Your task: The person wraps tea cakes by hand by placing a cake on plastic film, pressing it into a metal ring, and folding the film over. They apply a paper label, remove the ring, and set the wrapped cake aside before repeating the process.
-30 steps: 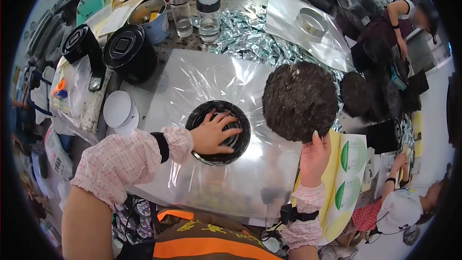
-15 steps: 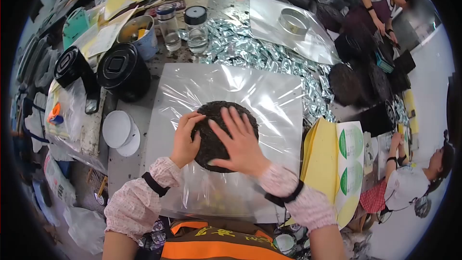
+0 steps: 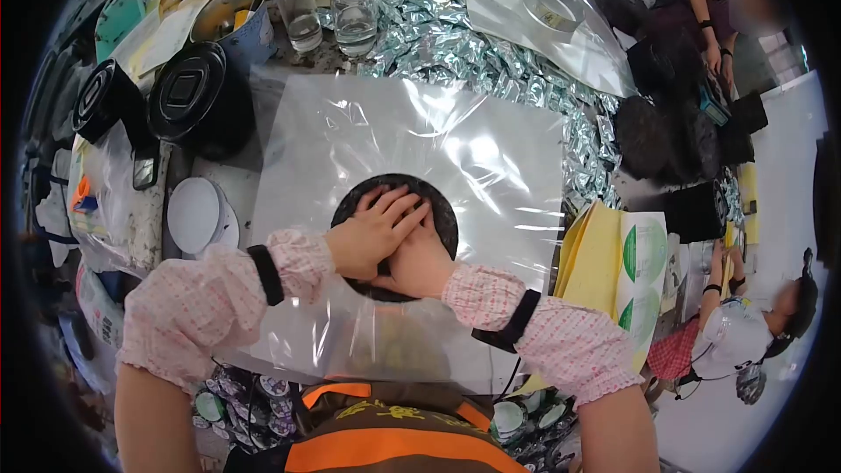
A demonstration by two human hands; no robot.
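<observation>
A dark, round, flat cake [image 3: 445,221] of dried, leaf-like material lies at the middle of a stack of clear plastic film [image 3: 504,158] on the table. Both of my hands lie on its top, one over the other. My left hand [image 3: 372,232] is uppermost, its fingers stretched across the back of my right hand [image 3: 422,261]. The right hand rests flat against the cake, and its fingers are partly hidden beneath the left. Neither hand is wrapped around anything.
Black lidded canisters [image 3: 200,96], white discs [image 3: 194,215] and two glass bottles [image 3: 352,22] stand left and behind. Silver foil packets [image 3: 438,44] and a metal ring [image 3: 554,5] lie beyond the film. Yellow sheets [image 3: 589,254] with round labels are right. Two people work farther right.
My left hand has moved from the cake's left edge onto my right hand. The right hand has shifted slightly, its fingers closer together. The view has tilted and moved nearer.
</observation>
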